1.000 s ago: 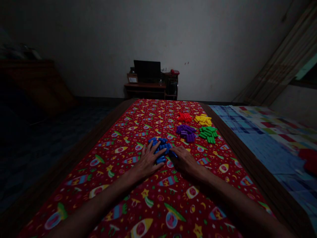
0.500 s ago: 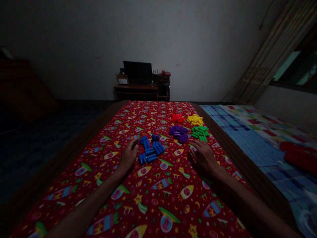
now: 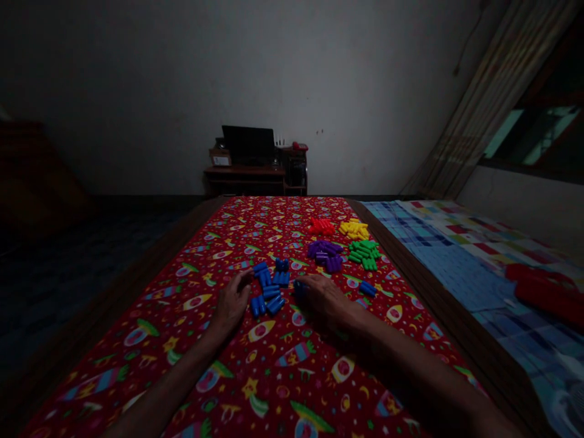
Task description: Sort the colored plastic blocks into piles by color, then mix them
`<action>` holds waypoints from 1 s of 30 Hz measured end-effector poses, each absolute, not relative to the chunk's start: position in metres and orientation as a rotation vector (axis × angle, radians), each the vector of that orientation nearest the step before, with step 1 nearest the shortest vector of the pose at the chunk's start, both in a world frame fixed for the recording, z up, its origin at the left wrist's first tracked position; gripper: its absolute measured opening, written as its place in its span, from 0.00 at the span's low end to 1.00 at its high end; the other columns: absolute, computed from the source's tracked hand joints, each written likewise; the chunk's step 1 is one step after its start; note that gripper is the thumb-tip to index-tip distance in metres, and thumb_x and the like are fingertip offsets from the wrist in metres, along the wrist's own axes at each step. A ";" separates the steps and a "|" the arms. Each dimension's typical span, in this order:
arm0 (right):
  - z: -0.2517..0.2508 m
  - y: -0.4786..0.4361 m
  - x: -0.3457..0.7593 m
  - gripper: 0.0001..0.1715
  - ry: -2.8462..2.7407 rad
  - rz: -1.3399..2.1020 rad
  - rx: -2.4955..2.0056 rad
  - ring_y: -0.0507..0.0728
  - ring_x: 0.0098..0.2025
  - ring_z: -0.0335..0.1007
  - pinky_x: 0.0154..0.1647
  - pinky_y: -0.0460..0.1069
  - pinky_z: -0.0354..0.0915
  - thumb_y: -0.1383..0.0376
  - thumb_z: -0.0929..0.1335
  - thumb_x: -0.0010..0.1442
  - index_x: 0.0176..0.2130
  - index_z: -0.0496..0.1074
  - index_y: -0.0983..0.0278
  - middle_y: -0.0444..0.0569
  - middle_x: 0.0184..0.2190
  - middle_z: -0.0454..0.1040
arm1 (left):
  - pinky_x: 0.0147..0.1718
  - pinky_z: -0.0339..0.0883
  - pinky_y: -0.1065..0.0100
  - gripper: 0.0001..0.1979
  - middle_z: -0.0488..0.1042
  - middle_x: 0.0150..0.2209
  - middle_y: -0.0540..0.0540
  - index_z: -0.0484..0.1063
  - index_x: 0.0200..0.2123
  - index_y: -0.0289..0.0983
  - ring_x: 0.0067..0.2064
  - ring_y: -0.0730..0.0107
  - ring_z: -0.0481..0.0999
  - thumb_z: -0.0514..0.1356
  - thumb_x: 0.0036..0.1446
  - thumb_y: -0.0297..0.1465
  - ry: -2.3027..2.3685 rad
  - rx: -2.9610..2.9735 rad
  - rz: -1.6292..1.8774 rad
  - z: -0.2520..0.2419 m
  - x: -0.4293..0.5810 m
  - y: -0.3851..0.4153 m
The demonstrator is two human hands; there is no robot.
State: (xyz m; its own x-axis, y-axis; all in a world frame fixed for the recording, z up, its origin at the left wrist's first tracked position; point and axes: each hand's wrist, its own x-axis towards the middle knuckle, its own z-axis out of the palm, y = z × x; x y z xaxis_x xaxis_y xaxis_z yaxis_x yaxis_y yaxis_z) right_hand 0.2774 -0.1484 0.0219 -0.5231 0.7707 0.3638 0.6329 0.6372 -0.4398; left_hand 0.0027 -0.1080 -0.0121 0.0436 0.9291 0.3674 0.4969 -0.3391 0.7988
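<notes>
Small blue plastic cylinders [image 3: 271, 291] lie in a loose cluster on the red patterned cloth [image 3: 274, 389]. My left hand [image 3: 232, 299] rests at the cluster's left edge, fingers loosely bent and apart, holding nothing visible. On the cluster's right side, my right hand [image 3: 323, 295] has its fingers closed on a blue cylinder [image 3: 298, 287], mostly hidden under the fingertips. A separate blue group [image 3: 367, 289] lies farther right, beyond my right wrist. Behind it are piles of green cylinders [image 3: 364, 254], purple cylinders [image 3: 325, 254], yellow cylinders [image 3: 354, 229] and red cylinders [image 3: 322, 226].
The cloth covers a long table with brown edges [image 3: 392, 261]. To the right is a surface with blue checked fabric [image 3: 424, 243] and a red cloth bundle [image 3: 545, 298]. A desk [image 3: 244, 173] with a black monitor [image 3: 249, 145] stands against the far wall.
My right hand has moved left from near the green pile to the blue cluster and closed on a cylinder. A blue group now lies at the right, apart from the cluster. My left hand barely moved.
</notes>
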 end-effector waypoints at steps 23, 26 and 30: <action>0.033 -0.068 0.212 0.22 -2.401 0.265 -1.213 0.57 0.39 0.72 0.40 0.48 0.63 0.73 0.62 0.61 0.54 0.69 0.68 0.56 0.39 0.77 | 0.52 0.69 0.54 0.18 0.77 0.47 0.42 0.72 0.45 0.37 0.49 0.58 0.76 0.51 0.52 0.33 1.494 1.841 1.265 -0.009 0.000 -0.109; 0.038 -0.077 0.229 0.25 -2.347 0.276 -1.272 0.56 0.37 0.73 0.37 0.47 0.63 0.73 0.63 0.60 0.56 0.68 0.69 0.55 0.38 0.78 | 0.52 0.68 0.54 0.17 0.77 0.46 0.43 0.73 0.43 0.38 0.49 0.59 0.76 0.52 0.52 0.32 1.493 1.887 1.253 -0.009 0.000 -0.108; 0.049 -0.113 0.283 0.21 -2.205 0.287 -1.302 0.57 0.34 0.74 0.36 0.47 0.64 0.67 0.64 0.59 0.52 0.73 0.67 0.53 0.37 0.79 | 0.52 0.69 0.56 0.17 0.77 0.45 0.44 0.74 0.42 0.38 0.48 0.61 0.76 0.51 0.52 0.32 1.485 1.918 1.240 -0.008 0.001 -0.108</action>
State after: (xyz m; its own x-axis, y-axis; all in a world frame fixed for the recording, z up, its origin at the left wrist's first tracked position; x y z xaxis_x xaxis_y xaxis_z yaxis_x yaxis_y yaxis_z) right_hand 0.2834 -0.1128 0.0494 -0.3742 0.8571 0.3542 0.7378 0.5065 -0.4462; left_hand 0.0008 -0.1081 -0.0085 0.0350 0.9192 0.3923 0.5501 -0.3455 0.7603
